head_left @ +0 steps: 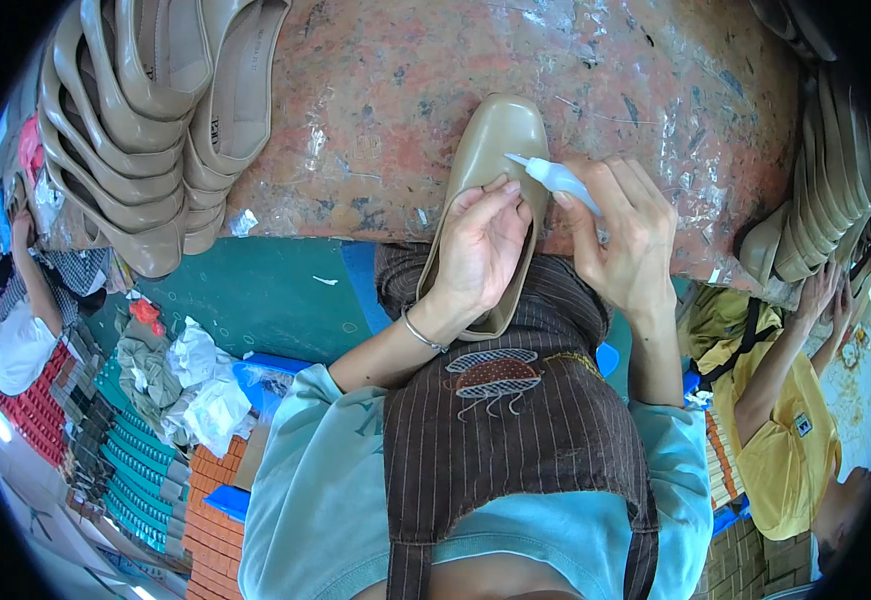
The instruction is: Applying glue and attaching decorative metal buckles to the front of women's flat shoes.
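Stained and scratched, the reddish worktable carries one beige shoe whose toe lies on the top while its heel end hangs over the near edge, above the brown striped apron. The left hand is closed around the side of the shoe, fingers curled over the opening, so it is held steady. The right hand pinches a small white squeeze bottle between thumb and fingers, and the thin nozzle points to the inside of the shoe near the left fingertips. For a clean line I think the nozzle should stay close to the lining and be pressed gently, with the left fingers kept out of its way. Stacked beige shoes stand at the far left of the table, more pieces at the right. A co-worker in a yellow shirt works beside, well apart.
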{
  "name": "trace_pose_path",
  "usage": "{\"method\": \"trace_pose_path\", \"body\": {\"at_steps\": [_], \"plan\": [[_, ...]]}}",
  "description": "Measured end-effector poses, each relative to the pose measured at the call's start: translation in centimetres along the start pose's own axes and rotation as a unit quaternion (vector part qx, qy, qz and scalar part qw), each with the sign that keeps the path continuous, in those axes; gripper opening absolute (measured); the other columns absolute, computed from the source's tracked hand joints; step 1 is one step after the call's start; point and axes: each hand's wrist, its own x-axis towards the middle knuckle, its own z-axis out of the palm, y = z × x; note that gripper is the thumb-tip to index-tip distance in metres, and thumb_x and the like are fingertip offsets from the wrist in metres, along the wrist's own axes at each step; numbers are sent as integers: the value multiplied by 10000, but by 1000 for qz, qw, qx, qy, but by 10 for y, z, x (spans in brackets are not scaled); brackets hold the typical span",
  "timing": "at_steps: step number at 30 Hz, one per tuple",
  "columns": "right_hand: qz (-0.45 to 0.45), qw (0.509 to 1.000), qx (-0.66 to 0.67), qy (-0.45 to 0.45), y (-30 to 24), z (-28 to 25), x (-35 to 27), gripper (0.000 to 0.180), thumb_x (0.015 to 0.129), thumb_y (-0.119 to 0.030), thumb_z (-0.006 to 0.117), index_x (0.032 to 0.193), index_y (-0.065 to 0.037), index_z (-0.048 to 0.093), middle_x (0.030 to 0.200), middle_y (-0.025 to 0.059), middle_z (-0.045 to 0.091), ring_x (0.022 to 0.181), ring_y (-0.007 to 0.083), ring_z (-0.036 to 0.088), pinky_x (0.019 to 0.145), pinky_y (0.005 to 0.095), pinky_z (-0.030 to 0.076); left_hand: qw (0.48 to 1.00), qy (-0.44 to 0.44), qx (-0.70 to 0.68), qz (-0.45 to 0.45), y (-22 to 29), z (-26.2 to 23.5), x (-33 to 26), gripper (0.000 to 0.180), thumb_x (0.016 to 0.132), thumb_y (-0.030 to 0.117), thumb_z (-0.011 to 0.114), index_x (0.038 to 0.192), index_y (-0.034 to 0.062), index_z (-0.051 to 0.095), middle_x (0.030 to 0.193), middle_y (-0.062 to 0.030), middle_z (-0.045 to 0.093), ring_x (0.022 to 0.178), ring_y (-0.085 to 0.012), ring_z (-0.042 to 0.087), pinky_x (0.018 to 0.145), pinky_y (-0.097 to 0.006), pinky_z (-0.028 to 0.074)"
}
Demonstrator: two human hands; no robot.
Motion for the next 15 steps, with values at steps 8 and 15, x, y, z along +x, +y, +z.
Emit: {"method": "trace_pose_path", "body": {"at_steps": [8, 15], "plan": [[156, 964, 190, 104, 40, -9, -10, 185, 855, -98, 651, 1005, 8, 627, 903, 96, 666, 823, 161, 625, 759, 277, 479, 999, 29, -38, -13, 2, 6, 1, 109, 871, -38, 571, 919, 26, 646, 976, -62, 661, 944, -139, 615, 849, -274, 470], [172, 950, 127, 227, 103, 7, 53, 156, 890, -46, 589, 1010, 22, 518, 971, 140, 686, 910, 177, 650, 778, 306, 488, 995, 83, -30, -36, 1, 3, 2, 133, 843, -32, 591, 803, 95, 599, 904, -33, 647, 917, -125, 591, 829, -299, 433]]}}
